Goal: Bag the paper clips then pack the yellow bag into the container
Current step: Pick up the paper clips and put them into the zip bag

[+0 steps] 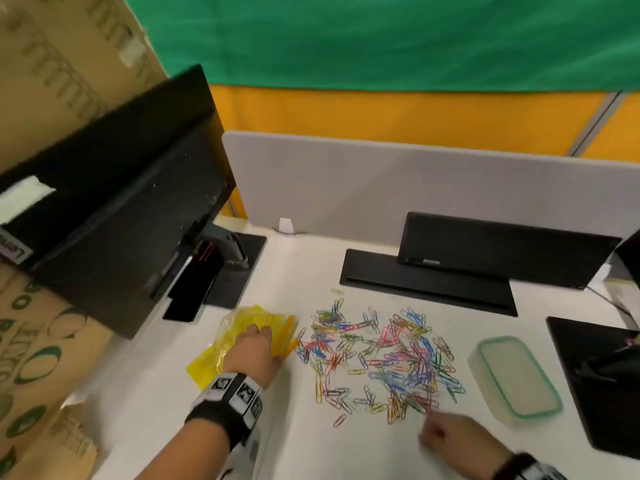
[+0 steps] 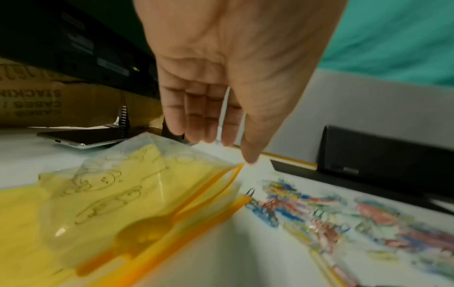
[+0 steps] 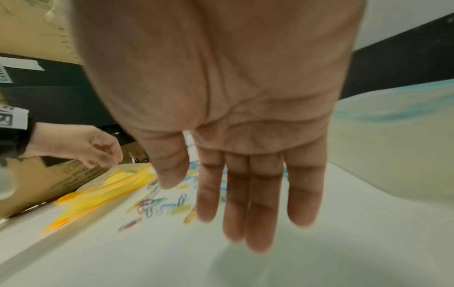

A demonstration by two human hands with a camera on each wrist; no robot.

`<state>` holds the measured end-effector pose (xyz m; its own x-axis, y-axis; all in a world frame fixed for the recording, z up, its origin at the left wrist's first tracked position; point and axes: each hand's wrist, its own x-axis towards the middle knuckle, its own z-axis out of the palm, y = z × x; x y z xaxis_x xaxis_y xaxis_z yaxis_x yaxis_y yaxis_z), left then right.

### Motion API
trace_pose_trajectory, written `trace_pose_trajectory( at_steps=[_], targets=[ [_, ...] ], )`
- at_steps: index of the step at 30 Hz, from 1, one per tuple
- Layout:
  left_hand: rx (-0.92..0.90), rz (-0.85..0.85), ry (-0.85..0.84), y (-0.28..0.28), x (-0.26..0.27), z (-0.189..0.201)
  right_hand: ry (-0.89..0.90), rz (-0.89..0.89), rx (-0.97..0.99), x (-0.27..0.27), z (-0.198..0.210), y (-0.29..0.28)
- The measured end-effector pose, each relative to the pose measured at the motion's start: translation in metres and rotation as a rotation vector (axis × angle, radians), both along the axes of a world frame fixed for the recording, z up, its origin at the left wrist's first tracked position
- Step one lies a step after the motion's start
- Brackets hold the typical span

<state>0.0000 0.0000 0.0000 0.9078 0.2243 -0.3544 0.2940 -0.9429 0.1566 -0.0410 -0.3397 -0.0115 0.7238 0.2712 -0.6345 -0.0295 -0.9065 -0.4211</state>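
A yellow zip bag (image 1: 239, 336) with orange zip strips lies flat on the white desk (image 1: 346, 452), left of a wide scatter of coloured paper clips (image 1: 381, 355). My left hand (image 1: 258, 332) hovers over the bag with straight fingers and holds nothing; the left wrist view shows the left hand (image 2: 221, 145) just above the bag (image 2: 117, 194), whose mouth faces the clips (image 2: 343, 223). My right hand (image 1: 433, 431) is at the near edge of the clips, and in its wrist view the right hand (image 3: 213, 203) is flat and empty. A clear container (image 1: 512, 375) with a green-rimmed lid sits right of the clips.
A black monitor (image 1: 114, 216) leans at the left, with cardboard boxes (image 1: 41, 358) beside it. A black stand (image 1: 429, 282) and a grey divider (image 1: 415, 188) close the back. Another black base (image 1: 595, 382) lies at the right edge. A phone (image 2: 81, 137) lies behind the bag.
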Motion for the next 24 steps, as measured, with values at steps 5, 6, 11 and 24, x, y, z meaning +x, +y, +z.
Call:
trace_pose_trajectory(
  at_steps=[5, 6, 11, 24],
  targets=[
    [0.092, 0.043, 0.138, -0.001, 0.011, -0.017, -0.005, -0.063, 0.188, 0.033, 0.008, 0.055],
    [0.088, 0.044, 0.126, -0.001, 0.010, -0.018, 0.020, -0.071, 0.225, 0.035, 0.007, 0.061],
    [-0.043, 0.108, -0.166, 0.004, 0.005, 0.004, -0.005, -0.082, 0.340, 0.048, 0.014, 0.089],
    [-0.939, 0.262, -0.188, -0.072, -0.003, 0.019, 0.191, -0.684, 0.783, 0.066, 0.022, 0.114]
  ],
)
